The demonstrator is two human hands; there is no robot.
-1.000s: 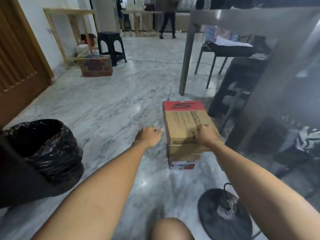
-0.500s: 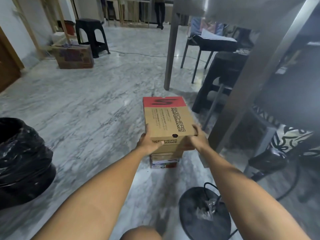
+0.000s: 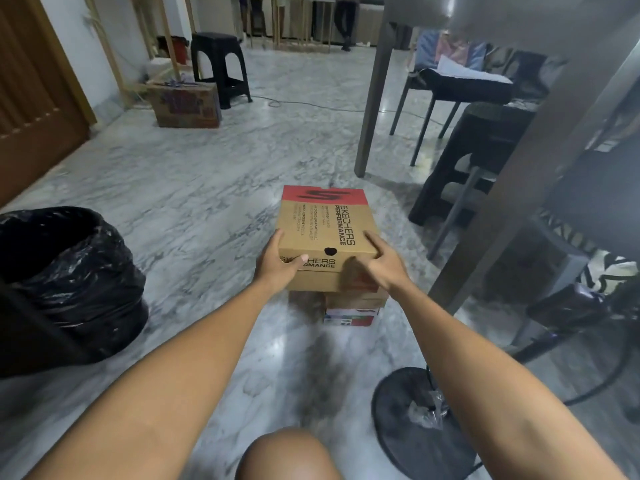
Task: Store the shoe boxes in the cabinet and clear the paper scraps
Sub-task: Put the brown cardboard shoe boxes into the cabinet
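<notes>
Gripping the near corners of the top shoe box (image 3: 323, 230), the left hand (image 3: 277, 265) and right hand (image 3: 379, 263) now both clasp it, where a second ago only the right touched; it sits atop the stack (image 3: 349, 306) on the floor (image 3: 207, 188), probably ready for lifting.

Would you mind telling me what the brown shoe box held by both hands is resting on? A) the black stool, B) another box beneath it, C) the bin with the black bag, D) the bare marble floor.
B: the shoe box, gripped at its near corners by the left hand and right hand, sits on another box stacked under it on the floor.
</notes>
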